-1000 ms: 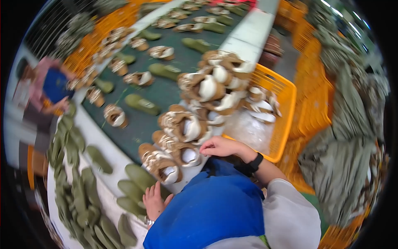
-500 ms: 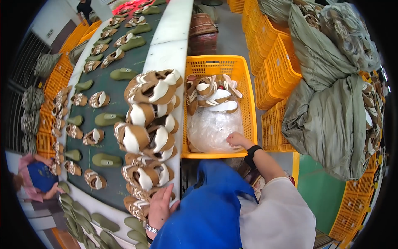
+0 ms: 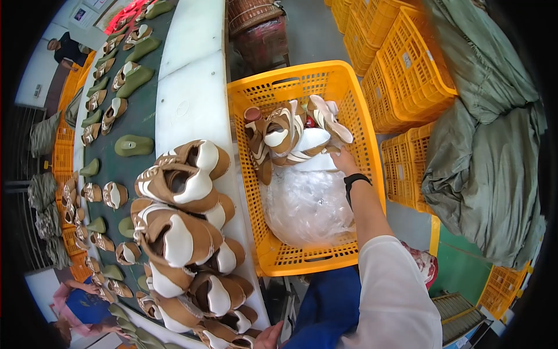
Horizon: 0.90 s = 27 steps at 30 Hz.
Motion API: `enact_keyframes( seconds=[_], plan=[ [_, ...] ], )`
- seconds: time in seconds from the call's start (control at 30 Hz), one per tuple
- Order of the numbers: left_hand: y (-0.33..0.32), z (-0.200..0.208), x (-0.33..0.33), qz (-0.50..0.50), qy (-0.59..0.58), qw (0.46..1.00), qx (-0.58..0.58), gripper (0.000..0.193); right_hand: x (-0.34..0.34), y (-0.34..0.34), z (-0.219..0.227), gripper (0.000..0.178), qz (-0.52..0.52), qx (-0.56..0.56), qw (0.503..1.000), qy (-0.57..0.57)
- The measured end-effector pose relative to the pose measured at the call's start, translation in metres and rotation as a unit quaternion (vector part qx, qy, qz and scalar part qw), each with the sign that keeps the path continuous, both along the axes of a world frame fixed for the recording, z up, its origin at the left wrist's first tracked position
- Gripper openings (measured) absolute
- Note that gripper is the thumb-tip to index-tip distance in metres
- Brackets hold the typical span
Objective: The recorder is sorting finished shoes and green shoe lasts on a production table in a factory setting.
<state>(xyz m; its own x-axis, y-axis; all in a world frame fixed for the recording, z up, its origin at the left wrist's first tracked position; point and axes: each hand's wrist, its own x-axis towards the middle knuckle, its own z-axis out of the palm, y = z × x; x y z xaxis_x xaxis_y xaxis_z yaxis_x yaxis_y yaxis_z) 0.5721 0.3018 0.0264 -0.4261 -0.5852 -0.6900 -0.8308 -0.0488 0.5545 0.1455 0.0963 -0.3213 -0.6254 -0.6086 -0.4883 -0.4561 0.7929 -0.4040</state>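
Inside a yellow plastic crate (image 3: 365, 203), my right hand (image 3: 346, 161) pinches the end of a brown-and-white shoe (image 3: 317, 163) lying with its pale sole up. Its fingertips are partly hidden. More brown-and-white shoes (image 3: 280, 131) and a pale pink shoe piece (image 3: 331, 119) lie against it. Crumpled clear plastic bags (image 3: 308, 203) fill the crate's near part. My left hand (image 3: 269, 336) shows only in part at the lower edge, beside the stacked shoes (image 3: 183, 238) on the white table border (image 3: 186, 99); its fingers cannot be made out.
Green shoe lasts (image 3: 133, 145) and shoes in rows cover the dark green worktop at left. Yellow crates (image 3: 407, 64) and grey-green cloth sacks (image 3: 482, 174) stand at right. A wicker basket (image 3: 253, 14) is beyond my crate. Two people (image 3: 87, 305) are at far left.
My right hand has moved forward from the plastic bags to the shoe. The left hand has dropped toward the lower edge, away from the shoe stack. The view has come closer to the crate.
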Motion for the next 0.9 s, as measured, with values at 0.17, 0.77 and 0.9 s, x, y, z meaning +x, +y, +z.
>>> enact_keyframes(
  seconds=[0.17, 0.77, 0.9],
  plan=[
    [-0.025, 0.012, -0.022, 0.029, -0.006, 0.999, 0.02, 0.047, 0.026, 0.002, -0.012, 0.075, 0.001, 0.094, 0.986, -0.14],
    [-0.002, -0.009, -0.013, 0.007, -0.021, 1.0, -0.008, 0.048, 0.028, -0.055, -0.066, 0.054, -0.165, -0.18, 0.951, -0.191],
    [0.004, 0.014, -0.01, 0.017, -0.025, 0.999, -0.034, 0.048, 0.07, 0.024, 0.011, 0.039, -0.162, -0.225, 0.926, -0.258]
  ],
)
